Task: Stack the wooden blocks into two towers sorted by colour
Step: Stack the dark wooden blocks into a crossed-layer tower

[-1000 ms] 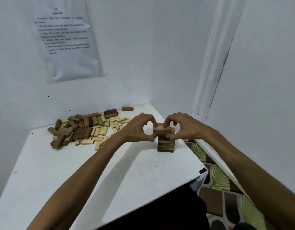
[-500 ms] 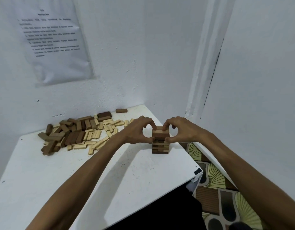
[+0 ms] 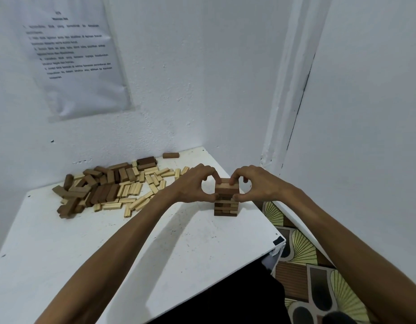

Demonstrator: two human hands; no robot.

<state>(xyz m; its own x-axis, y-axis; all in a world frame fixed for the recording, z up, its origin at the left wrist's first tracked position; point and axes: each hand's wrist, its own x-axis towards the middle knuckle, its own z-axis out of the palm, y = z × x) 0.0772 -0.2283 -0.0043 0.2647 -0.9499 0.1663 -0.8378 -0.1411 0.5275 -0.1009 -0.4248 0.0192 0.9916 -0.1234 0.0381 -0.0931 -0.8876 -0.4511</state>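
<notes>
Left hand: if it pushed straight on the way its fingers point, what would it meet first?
The brown block tower: the left hand pinches its top layers. Beyond the tower, probably the right hand.

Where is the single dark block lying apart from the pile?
In the head view, the single dark block lies at the table's far edge by the wall, just right of the pile and beyond the left hand.

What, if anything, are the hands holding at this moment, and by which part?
The left hand and right hand pinch the upper layers of the brown tower, one on each side.
</notes>
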